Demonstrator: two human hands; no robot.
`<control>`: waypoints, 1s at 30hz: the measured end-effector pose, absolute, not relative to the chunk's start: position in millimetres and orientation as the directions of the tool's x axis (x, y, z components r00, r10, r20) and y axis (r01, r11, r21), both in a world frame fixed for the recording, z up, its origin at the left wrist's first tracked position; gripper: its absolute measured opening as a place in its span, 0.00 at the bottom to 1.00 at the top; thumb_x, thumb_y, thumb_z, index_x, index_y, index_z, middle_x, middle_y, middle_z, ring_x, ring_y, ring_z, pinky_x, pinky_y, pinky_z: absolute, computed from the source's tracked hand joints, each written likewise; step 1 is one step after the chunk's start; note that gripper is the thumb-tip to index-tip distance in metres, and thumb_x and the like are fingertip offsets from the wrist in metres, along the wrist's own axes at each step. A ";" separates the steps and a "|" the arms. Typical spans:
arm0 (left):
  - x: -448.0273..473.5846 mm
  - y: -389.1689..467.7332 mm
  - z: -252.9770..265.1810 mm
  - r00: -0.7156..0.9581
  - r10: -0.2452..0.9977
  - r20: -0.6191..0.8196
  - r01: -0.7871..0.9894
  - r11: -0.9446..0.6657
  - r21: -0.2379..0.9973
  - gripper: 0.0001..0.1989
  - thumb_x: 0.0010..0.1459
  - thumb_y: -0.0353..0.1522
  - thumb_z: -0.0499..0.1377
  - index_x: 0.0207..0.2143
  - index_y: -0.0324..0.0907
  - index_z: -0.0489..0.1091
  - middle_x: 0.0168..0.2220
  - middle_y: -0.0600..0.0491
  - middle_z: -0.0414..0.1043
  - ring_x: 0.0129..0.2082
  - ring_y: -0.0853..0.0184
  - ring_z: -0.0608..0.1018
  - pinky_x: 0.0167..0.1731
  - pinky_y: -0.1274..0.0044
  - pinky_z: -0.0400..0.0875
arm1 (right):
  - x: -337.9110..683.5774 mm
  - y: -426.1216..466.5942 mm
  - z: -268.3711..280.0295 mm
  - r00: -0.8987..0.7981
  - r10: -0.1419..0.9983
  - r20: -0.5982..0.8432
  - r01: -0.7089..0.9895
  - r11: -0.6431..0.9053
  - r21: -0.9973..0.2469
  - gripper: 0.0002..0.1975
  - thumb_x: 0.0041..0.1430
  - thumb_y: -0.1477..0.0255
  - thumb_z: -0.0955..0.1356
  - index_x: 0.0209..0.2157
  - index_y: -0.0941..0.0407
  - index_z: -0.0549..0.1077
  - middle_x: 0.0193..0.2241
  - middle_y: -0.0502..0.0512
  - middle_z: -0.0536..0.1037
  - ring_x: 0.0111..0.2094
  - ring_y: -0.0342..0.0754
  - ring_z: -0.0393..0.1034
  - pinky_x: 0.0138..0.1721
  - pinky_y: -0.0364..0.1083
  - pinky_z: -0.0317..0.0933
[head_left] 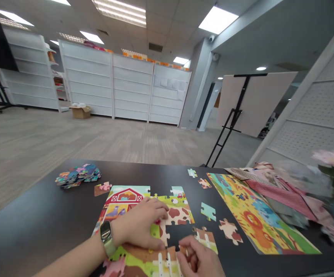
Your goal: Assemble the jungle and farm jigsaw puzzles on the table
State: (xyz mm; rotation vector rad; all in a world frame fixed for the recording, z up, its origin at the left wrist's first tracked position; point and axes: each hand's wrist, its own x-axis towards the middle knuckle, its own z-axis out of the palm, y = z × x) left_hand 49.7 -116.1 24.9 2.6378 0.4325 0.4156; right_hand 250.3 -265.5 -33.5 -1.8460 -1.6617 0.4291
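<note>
A partly joined farm jigsaw puzzle (pixel 128 196) lies on the dark table, showing a red barn and a cow. My left hand (pixel 144 223), with a watch at the wrist, rests palm down across its middle, fingers spread and partly hiding the picture. At the lower right edge, my right hand (pixel 200 257) has its fingers curled in a pinch at a fence puzzle piece (pixel 181 261), largely covered by the fingers. A brown-and-green puzzle piece (pixel 209 237) lies just beyond this hand. Between the hands, a dark gap shows in the puzzle.
Loose pieces lie to the right, including a light-blue piece (pixel 208 211) and a cow-patterned piece (pixel 230 231). A pink piece (pixel 103 188) and a pile of pieces (pixel 79 176) are at left. A safari picture sheet (pixel 259 215) and pink cloth (pixel 285 192) occupy the right.
</note>
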 end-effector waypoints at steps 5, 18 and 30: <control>60.1 -133.3 23.4 0.840 0.499 0.212 0.373 -0.816 0.441 0.29 0.41 0.50 0.72 0.42 0.46 0.70 0.50 0.52 0.71 0.49 0.54 0.72 0.52 0.65 0.63 | 243.3 -264.8 -19.4 0.070 0.976 0.205 0.947 0.000 -0.322 0.04 0.56 0.72 0.67 0.31 0.54 0.74 0.24 0.49 0.75 0.23 0.44 0.72 0.26 0.40 0.63; 64.2 -141.7 21.1 0.806 0.537 0.250 0.386 -0.796 0.467 0.29 0.43 0.51 0.70 0.43 0.46 0.69 0.48 0.52 0.70 0.47 0.54 0.71 0.51 0.65 0.63 | 345.2 -291.8 -2.9 -0.049 0.962 0.267 0.957 0.122 -0.264 0.14 0.63 0.65 0.68 0.50 0.49 0.78 0.51 0.58 0.80 0.54 0.55 0.74 0.56 0.52 0.70; 64.8 -143.7 21.4 0.814 0.534 0.228 0.392 -0.795 0.463 0.32 0.39 0.51 0.72 0.43 0.46 0.69 0.49 0.52 0.71 0.48 0.53 0.71 0.50 0.64 0.63 | 300.7 -292.3 22.1 -0.265 0.905 0.333 0.829 0.390 -0.401 0.20 0.50 0.83 0.67 0.42 0.50 0.79 0.45 0.56 0.77 0.47 0.48 0.75 0.48 0.43 0.71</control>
